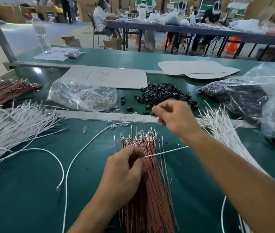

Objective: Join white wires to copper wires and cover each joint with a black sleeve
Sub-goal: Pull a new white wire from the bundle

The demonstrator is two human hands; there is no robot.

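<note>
- Near the middle of the green table mat [32,190], your left hand [125,169] curls round the bundle of thin copper-coloured wires [150,190] and pinches one thin white wire [165,151] against it.
- Farther off, your right hand [175,118] pinches a small black tubular sleeve [153,113].
- Line the sleeve's bore up with the white wire's end before threading; keep your left pinch firm.

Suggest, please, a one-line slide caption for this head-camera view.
Left hand pinches a white wire above the copper wires while the right hand pinches a black sleeve near the sleeve pile.
</note>
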